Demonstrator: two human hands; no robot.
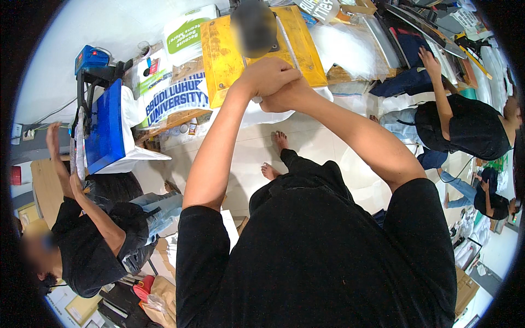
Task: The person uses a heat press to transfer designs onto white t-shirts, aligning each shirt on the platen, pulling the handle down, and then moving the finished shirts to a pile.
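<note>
A worn yellow metal plate (219, 57) with a blurred dark shape (254, 30) on it lies at the top middle. At its front edge my two hands meet and overlap. My left hand (262, 76) is closed, with its fingers curled over the upper part of my right hand (290, 97). My right hand sits lower, its fingers mostly hidden. A small pale piece shows below them, too hidden to identify. White material (287, 118) hangs beneath the plate's front edge.
A blue press (104, 123) and lettered printed sheets (175, 98) are on the left. White material (339, 46) and dark fabric (399, 82) lie right. A co-worker (87, 246) works at left; two others (465, 126), (489, 197) are at right. Bare feet (281, 139) show below.
</note>
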